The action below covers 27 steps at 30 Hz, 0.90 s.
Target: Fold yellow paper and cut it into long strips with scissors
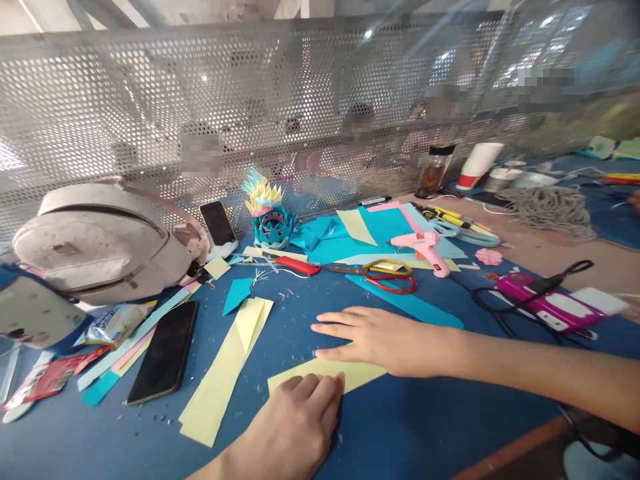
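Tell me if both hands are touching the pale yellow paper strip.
Touching. The head view shows the left hand and right hand pressing flat on the pale yellow paper strip.

No text, label or number is legible anywhere.

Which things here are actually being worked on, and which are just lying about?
In hand:
- yellow paper strip, pressed flat under the left hand and right hand

Lying about:
- scissors
- pink glue gun
- black phone
- pale backpack
- folded paper ornament
- loose yellow strips
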{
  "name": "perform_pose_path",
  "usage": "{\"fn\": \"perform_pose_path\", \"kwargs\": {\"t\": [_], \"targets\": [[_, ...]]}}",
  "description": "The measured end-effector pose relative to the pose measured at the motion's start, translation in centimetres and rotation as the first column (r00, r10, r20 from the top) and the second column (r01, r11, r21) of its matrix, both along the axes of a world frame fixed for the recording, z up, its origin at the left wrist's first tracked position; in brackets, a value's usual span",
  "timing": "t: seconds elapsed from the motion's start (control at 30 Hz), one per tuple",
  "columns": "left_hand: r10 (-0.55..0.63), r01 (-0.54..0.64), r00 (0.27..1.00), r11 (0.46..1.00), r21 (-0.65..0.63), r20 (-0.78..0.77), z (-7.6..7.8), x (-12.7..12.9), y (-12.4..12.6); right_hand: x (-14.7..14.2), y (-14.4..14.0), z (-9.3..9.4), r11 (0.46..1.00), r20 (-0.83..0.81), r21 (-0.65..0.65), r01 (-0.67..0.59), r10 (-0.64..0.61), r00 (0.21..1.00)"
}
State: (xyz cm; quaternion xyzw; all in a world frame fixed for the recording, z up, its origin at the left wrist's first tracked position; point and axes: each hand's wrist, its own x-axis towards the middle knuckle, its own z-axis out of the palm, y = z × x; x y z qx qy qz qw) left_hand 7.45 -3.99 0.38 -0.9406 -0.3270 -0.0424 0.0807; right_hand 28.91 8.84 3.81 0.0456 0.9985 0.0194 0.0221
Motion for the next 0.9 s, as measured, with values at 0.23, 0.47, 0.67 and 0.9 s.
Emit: {"fn": "perform_pose_path", "kwargs": {"t": [0.23,0.47,0.67,0.9], "targets": [[-0.008,0.009,1.0,0.999,0.042,-0.017,0.2,-0.1,0.0,-6.7,1.1,-0.2,0.944,-0.003,0.061,-0.326,0.326,0.945],[0.014,-0.014,1.0,1.0,-0.013,-0.003,0.5,-0.2,-0.1,-8.1,0.6,-0.4,0.948,-0.028,0.062,-0.312,0.314,0.949],[0.017,-0.015,0.999,0.999,-0.037,0.052,-0.2,-0.2,0.1,-2.4,0.0,-0.2,0.995,-0.066,0.008,-0.096,0.096,0.993],[0.027,-0.02,0.993,0.998,-0.062,0.111,0.0,-0.1,0.4,6.8,-0.8,-0.9,0.952,-0.062,0.094,0.292,-0.287,0.956]]}}
